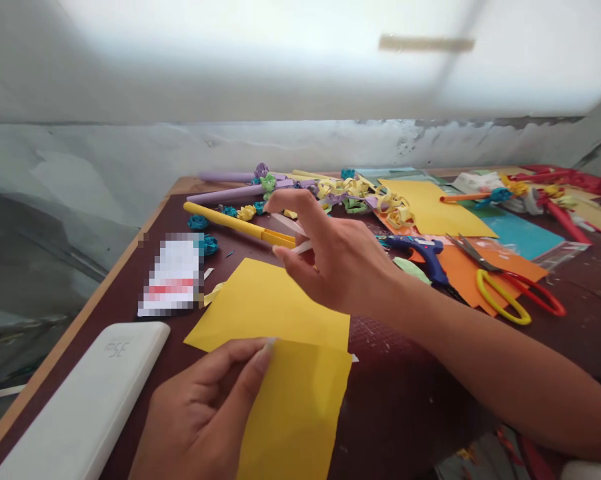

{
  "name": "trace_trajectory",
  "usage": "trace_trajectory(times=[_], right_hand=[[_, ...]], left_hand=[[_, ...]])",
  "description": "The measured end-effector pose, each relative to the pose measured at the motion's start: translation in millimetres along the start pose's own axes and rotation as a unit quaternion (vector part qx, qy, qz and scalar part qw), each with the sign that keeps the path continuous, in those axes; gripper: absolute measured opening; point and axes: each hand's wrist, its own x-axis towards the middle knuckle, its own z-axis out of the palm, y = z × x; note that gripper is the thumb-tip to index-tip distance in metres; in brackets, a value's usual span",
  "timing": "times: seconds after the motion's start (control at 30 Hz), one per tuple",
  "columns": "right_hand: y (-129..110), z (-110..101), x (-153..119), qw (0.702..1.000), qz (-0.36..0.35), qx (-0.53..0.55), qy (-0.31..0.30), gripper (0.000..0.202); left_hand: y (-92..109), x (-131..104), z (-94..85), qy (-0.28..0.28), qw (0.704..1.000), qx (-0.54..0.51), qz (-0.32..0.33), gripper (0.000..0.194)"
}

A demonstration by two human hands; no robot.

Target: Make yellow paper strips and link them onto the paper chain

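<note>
Left hand [200, 407]: closed pinch, thumb and forefinger on the top edge of the front yellow sheet [297, 400]. That sheet is at the near side of the table [380, 400], overlapping the near edge of the back yellow sheet [275, 303], which lies flat.

Right hand [325, 257]: half open, thumb and forefinger apart, near the split end of the yellow tube [225, 220]. Pale slivers show by its fingertips; can't tell if nails or something held.

Left side: white power bank [85, 400], pixelated item [173, 277] beyond it, teal paper flowers [207, 245] beside that. Far side: purple tubes [225, 195], curled paper strips [395, 203]. Right of the hand: blue glue gun [420, 250], then scissors [505, 277] with one yellow and one red handle, partly over orange paper [465, 277].
</note>
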Motion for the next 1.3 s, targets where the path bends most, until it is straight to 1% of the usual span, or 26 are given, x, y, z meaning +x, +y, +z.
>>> trace_trajectory(times=[0.07, 0.13, 0.2, 0.27, 0.33, 0.4, 0.5, 0.57, 0.6, 0.67, 0.73, 0.9, 1.0, 1.07, 1.17, 1.23, 1.3], right_hand=[[-3.4, 6.5, 0.0, 0.999, -0.008, 0.03, -0.016, 0.063], [-1.1, 11.4, 1.4, 0.995, -0.015, 0.085, -0.047, 0.065], [3.0, 14.5, 2.7, 0.986, -0.024, 0.145, -0.073, 0.059], [5.9, 16.4, 3.1, 0.977, -0.041, 0.193, -0.079, 0.049], [6.6, 18.5, 2.8, 0.973, -0.067, 0.207, -0.072, 0.035], [5.9, 21.9, 2.7, 0.978, -0.093, 0.178, -0.062, 0.025], [3.7, 29.7, 2.3, 0.987, -0.124, 0.09, -0.047, 0.02], [1.0, 34.6, -1.2, 0.989, -0.138, 0.052, -0.007, 0.021], [-0.9, 36.5, -4.6, 0.987, -0.148, 0.053, 0.018, 0.02], [-5.7, 39.1, -14.6, 0.979, -0.17, 0.095, 0.059, 0.021], [-10.7, 40.9, -26.3, 0.968, -0.18, 0.161, 0.065, 0.021], [-15.7, 41.8, -44.6, 0.951, -0.134, 0.273, 0.061, 0.018], [-14.9, 36.4, -49.6, 0.943, -0.106, 0.314, 0.016, 0.019], [-15.0, 31.2, -54.0, 0.935, -0.08, 0.344, -0.006, 0.018], [-17.3, 24.5, -63.8, 0.916, -0.028, 0.4, -0.015, 0.014], [-19.4, 21.8, -72.5, 0.897, 0.005, 0.441, -0.018, 0.012], [-21.1, 20.6, -82.7, 0.875, 0.02, 0.484, -0.016, 0.012]], left_hand=[[-1.8, 2.6, -2.3, -0.018, 0.998, -0.049, -0.023, 0.051], [-2.6, 3.1, -1.8, -0.02, 0.994, -0.089, -0.051, 0.053], [-1.9, 2.2, 0.4, -0.002, 0.99, -0.119, -0.078, 0.055], [-0.6, 1.4, 2.6, 0.002, 0.987, -0.138, -0.086, 0.056], [0.5, 1.5, 3.7, 0.002, 0.984, -0.154, -0.088, 0.057], [0.4, 2.7, 3.7, 0.0, 0.984, -0.158, -0.086, 0.058], [-1.7, 6.2, 3.0, 0.005, 0.988, -0.138, -0.065, 0.057], [-3.6, 8.7, 2.4, 0.02, 0.99, -0.128, -0.052, 0.054], [-4.5, 9.6, 2.1, 0.028, 0.99, -0.131, -0.049, 0.053], [-5.9, 10.3, 1.9, 0.043, 0.988, -0.14, -0.042, 0.05], [-6.8, 8.9, 2.6, 0.052, 0.988, -0.142, -0.026, 0.048], [-6.0, -0.6, 9.1, 0.07, 0.991, -0.116, 0.009, 0.043], [-2.7, -7.0, 14.1, 0.088, 0.99, -0.097, 0.052, 0.038], [-0.1, -11.8, 17.4, 0.089, 0.989, -0.084, 0.087, 0.033], [2.7, -21.0, 23.0, 0.092, 0.987, -0.067, 0.118, 0.027], [3.2, -28.5, 27.3, 0.103, 0.985, -0.069, 0.124, 0.024], [2.7, -36.2, 31.3, 0.113, 0.982, -0.082, 0.127, 0.022]])
